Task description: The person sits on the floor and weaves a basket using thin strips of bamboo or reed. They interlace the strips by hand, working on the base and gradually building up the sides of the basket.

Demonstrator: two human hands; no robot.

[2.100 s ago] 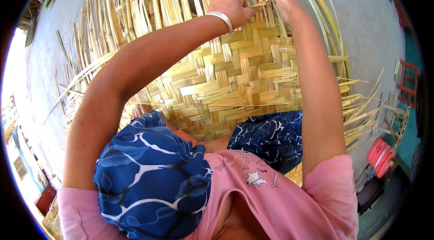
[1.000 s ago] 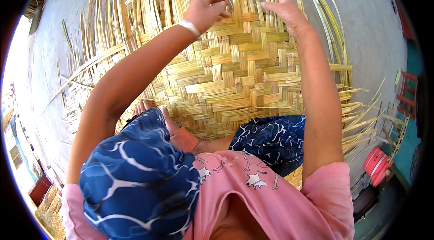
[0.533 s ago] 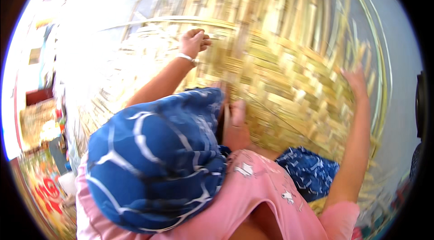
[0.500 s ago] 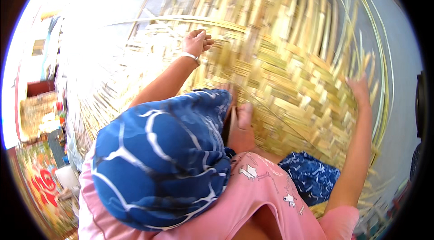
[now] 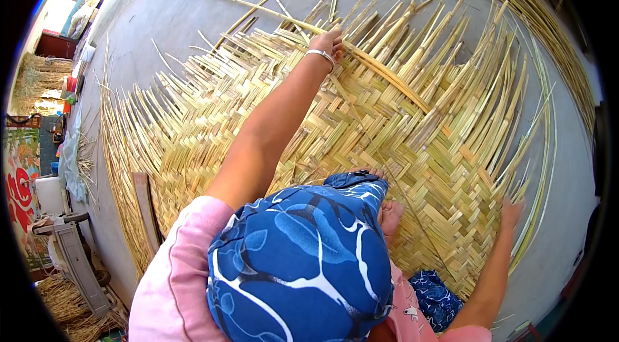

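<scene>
A large mat (image 5: pixel 245 119) of flat yellow-green split reeds lies under me in a diagonal weave, its loose ends fanning out beyond the woven part. Stretched forward, my left hand (image 5: pixel 329 43) with a silvery bracelet is closed on a long yellow split reed strip (image 5: pixel 387 78). That strip runs across the loose ends, from the bare floor at the far left down to the weave. My right hand (image 5: pixel 512 210) reaches down to the mat's right edge beside several loose reed ends. Its fingers are blurred, so their grip does not show.
My blue-patterned knee (image 5: pixel 303 245) and bare foot (image 5: pixel 391 216) rest on the mat. A wooden slat (image 5: pixel 147 210) lies at its left. Long reeds (image 5: pixel 535 13) are bundled at the far right. At the left stand a grey metal cart (image 5: pixel 77 264) and a white container (image 5: pixel 51 194).
The view has shifted and become sharper, with more of the mat showing. My left hand has gone forward from above the weave onto the long strip. My right hand stays by the right edge.
</scene>
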